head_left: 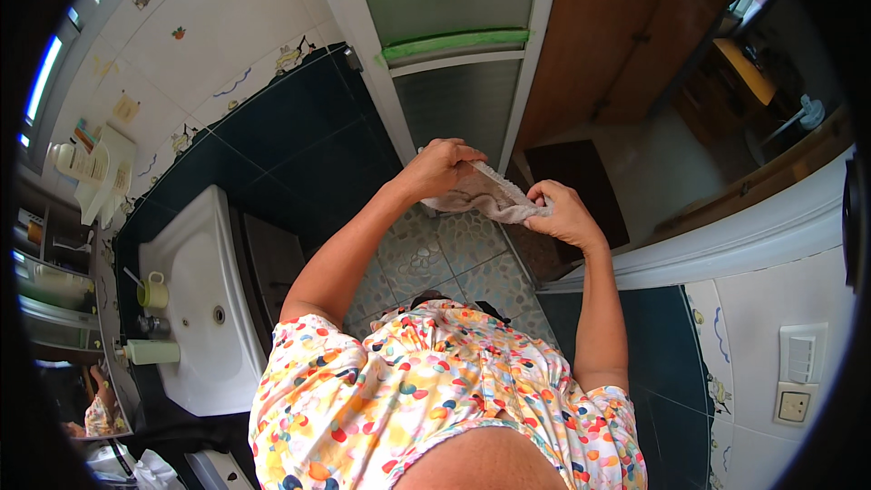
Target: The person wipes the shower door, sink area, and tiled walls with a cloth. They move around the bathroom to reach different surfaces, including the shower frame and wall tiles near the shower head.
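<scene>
The left hand (442, 167) pinched the cloth (485, 195) at its left end, the right hand (563, 216) at its right; a slackened pinch risked dropping it floorward, onto the tiles (426, 256).

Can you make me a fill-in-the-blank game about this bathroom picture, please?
1. The greyish cloth is held between the left hand and the ____.
2. The yellow-green mug is on the picture's ____ side.
3. Near the mug is a white ____ with a round drain.

Missing words: right hand; left; sink.
</scene>
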`<state>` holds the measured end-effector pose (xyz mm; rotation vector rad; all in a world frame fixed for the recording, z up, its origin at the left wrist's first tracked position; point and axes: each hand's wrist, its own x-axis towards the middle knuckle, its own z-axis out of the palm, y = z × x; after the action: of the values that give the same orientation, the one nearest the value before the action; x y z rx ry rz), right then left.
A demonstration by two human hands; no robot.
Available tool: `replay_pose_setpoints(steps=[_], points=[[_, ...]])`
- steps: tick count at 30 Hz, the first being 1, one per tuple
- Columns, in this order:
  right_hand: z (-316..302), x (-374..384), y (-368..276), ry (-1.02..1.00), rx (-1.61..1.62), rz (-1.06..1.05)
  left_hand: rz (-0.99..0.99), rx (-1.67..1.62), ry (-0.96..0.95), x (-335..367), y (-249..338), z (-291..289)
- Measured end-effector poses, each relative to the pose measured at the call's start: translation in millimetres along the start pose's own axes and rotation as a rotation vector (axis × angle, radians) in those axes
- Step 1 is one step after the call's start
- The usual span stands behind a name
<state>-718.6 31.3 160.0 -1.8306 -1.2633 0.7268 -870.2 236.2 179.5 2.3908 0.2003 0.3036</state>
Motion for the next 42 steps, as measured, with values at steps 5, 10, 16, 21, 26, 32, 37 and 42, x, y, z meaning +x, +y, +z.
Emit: replay_pose_setpoints(steps=[5, 10, 16, 21, 26, 32, 37, 42], points=[[7, 1, -14, 0.096, -0.188, 0.035, 0.001, -0.08, 0.062, -8, -10, 7], [13, 4, -9, 0.063, -0.199, 0.05, -0.135, -0.092, 0.102, -18, -7, 0], [51, 22, 4, 0.285, 0.281, 0.136, -0.358, -0.366, 0.241, -29, -32, 18], [93, 41, -37, 0.418, 0.786, 0.133, -0.092, -1.26, -0.03, -38, -75, 44], [94, 38, -68, -0.024, 0.825, -0.077, -0.196, -1.63, 0.231, -47, -30, 33], [96, 27, -84, 0.318, 0.267, -0.198, -0.336, -1.366, 0.413, -38, -21, 4], [69, 10, -60, 0.406, 0.631, 0.076, 0.128, -1.033, 0.786, 4, 34, -104], [77, -1, -27, 0.451, 0.665, 0.208, 0.566, 0.565, 1.124, 74, 93, -254]])
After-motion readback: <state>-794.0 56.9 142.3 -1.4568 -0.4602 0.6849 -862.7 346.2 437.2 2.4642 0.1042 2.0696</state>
